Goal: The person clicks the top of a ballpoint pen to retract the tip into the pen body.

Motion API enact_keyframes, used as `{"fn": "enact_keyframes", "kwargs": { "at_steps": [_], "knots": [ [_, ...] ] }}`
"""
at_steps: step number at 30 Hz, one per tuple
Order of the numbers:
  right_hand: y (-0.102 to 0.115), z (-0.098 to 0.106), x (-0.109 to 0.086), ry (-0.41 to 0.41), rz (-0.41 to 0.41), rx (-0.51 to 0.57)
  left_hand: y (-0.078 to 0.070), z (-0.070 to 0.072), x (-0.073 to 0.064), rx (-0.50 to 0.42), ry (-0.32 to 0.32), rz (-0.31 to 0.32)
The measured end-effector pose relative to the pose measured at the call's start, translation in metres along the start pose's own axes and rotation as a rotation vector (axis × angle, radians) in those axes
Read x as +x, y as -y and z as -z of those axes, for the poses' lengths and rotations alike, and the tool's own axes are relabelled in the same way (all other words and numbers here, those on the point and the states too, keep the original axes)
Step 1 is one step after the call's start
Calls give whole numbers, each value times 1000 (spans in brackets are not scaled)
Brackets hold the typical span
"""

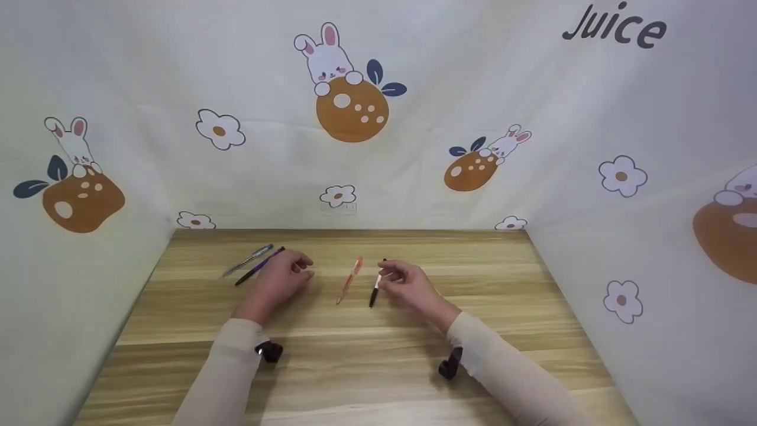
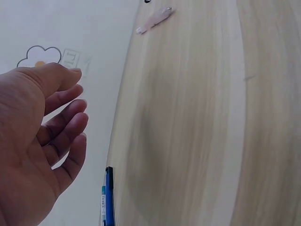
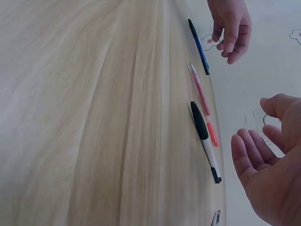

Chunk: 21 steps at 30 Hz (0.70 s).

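My left hand [image 1: 287, 275] is above the table, fingers loosely curled and holding nothing, beside a dark blue pen [image 1: 258, 267] with black ends. A clear pen with a bluish end [image 1: 248, 260] lies just left of that one. My right hand [image 1: 408, 287], its fingers bent and its grasp empty, hovers by a black-and-white pen [image 1: 374, 297] and partly covers it in the head view. The right wrist view shows a gap between this hand and the black-and-white pen [image 3: 201, 127]. Between both hands lies a clear pen with red parts [image 1: 349, 283].
A short red piece [image 3: 212, 134] shows past the pink-red pen; I cannot tell whether they join. Something small and shiny [image 3: 216, 218] lies at the lower edge of that view. White printed cloth [image 1: 266, 177] surrounds the wooden table [image 1: 355, 367] at the back and sides.
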State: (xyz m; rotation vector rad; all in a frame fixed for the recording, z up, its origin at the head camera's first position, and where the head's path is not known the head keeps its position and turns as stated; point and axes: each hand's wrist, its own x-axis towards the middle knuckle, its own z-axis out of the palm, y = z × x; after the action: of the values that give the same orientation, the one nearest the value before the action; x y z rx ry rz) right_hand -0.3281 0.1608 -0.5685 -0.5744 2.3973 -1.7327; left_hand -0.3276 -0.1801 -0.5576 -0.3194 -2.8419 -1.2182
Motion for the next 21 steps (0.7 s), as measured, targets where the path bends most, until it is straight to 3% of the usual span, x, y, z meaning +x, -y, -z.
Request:
{"fn": "enact_keyframes", "kwargs": {
  "at_steps": [8, 13, 21],
  "knots": [
    [-3, 5, -4, -64, 11, 17, -2, -16, 1, -56, 33, -7],
    [-4, 6, -5, -74, -10, 54, -4, -24, 3, -81, 49, 9],
    [-6, 6, -5, -78, -29, 71, -9, -37, 6, -84, 46, -18]
  ]
}}
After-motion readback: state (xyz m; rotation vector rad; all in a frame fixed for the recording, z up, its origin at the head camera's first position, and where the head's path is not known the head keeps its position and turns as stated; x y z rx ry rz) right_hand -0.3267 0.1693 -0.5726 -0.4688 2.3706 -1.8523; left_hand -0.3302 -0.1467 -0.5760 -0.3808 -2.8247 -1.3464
